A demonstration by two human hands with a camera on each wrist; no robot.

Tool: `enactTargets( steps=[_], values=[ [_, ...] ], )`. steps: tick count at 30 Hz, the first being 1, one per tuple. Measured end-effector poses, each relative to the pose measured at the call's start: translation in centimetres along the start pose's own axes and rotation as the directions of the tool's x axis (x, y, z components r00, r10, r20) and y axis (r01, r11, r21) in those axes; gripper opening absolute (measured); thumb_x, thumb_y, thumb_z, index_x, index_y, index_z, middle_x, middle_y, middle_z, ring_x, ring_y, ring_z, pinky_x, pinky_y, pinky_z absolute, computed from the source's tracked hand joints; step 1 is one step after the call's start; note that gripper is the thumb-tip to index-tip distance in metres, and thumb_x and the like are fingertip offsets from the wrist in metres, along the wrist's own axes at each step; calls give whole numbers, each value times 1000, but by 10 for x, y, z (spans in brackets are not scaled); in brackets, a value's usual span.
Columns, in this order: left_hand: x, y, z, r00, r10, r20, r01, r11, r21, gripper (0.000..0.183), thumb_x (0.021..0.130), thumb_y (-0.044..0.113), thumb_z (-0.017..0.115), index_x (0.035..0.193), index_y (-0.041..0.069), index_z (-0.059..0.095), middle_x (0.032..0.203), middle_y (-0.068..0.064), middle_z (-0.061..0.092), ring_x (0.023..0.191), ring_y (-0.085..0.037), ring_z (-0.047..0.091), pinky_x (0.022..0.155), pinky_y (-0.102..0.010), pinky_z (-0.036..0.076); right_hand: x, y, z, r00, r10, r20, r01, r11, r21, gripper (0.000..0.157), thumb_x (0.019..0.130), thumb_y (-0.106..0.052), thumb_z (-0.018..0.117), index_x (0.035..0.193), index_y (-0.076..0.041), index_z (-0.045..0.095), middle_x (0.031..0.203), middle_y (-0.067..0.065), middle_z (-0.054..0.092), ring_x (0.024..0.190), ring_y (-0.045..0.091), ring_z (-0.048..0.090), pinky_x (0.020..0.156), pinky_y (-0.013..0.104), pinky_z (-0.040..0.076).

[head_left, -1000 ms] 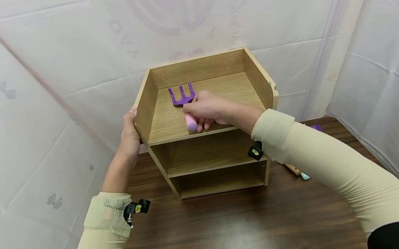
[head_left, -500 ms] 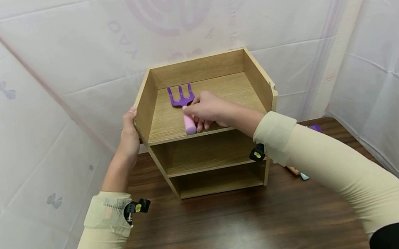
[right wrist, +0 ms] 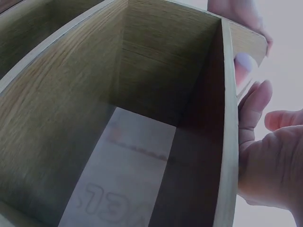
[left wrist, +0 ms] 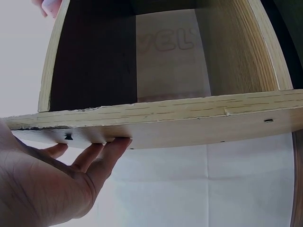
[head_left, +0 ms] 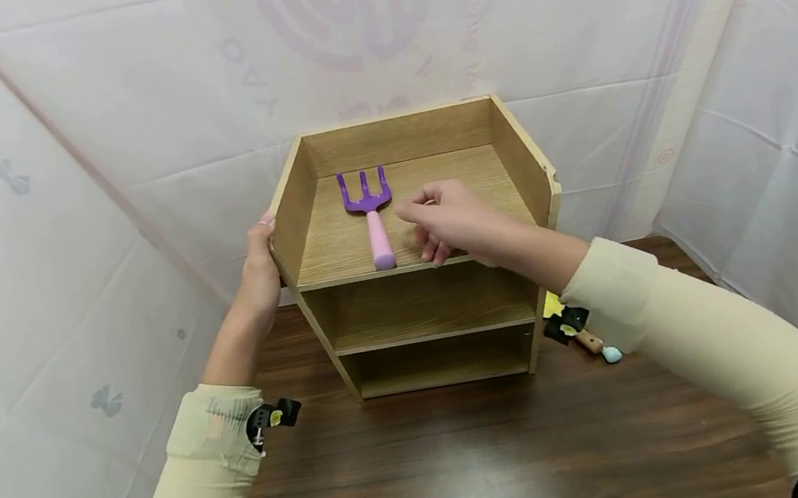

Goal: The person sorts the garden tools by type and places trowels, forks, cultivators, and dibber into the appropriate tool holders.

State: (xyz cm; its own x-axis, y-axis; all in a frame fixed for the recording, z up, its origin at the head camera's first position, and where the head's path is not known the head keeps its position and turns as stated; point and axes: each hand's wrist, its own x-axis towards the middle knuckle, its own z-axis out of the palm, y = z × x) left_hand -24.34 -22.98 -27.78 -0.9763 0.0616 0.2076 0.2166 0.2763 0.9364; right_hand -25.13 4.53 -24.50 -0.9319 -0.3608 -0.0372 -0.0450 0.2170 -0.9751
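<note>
A hand fork (head_left: 378, 235) with three purple tines and a pink handle lies on the top tier of a wooden shelf unit (head_left: 441, 336), handle end toward the front edge. My right hand (head_left: 452, 221) hovers just to the right of its handle, fingers loosely curled and holding nothing. In the right wrist view the round handle end (right wrist: 245, 66) shows beyond the unit's front edge. My left hand (head_left: 261, 271) grips the unit's left side panel; the left wrist view has its fingers (left wrist: 111, 153) against the outer face.
Beside the unit's lower right, a tool with a wooden handle and pale blue end (head_left: 599, 347) lies on the dark wood table (head_left: 427, 464). A yellow piece (head_left: 552, 304) shows there, partly hidden. White printed sheeting (head_left: 157, 79) walls the back and sides.
My right hand has let go of the hand fork and moved to the right, after the handle came down on the top tier. The left hand stays on the side panel.
</note>
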Motion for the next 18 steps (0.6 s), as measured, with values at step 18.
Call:
enactTargets(
  steps=[18],
  values=[
    [-2,1,0,1000,11,1,-11,1000,-5,59,94,54,15,147,32,30,120,-12,40,100,-23,44,84,-38,36,-24,1,1,995,-67,69,68,998,-7,35,97,-28,56,119,0,53,75,12,57,56,22,60,53,37,54]
  ],
)
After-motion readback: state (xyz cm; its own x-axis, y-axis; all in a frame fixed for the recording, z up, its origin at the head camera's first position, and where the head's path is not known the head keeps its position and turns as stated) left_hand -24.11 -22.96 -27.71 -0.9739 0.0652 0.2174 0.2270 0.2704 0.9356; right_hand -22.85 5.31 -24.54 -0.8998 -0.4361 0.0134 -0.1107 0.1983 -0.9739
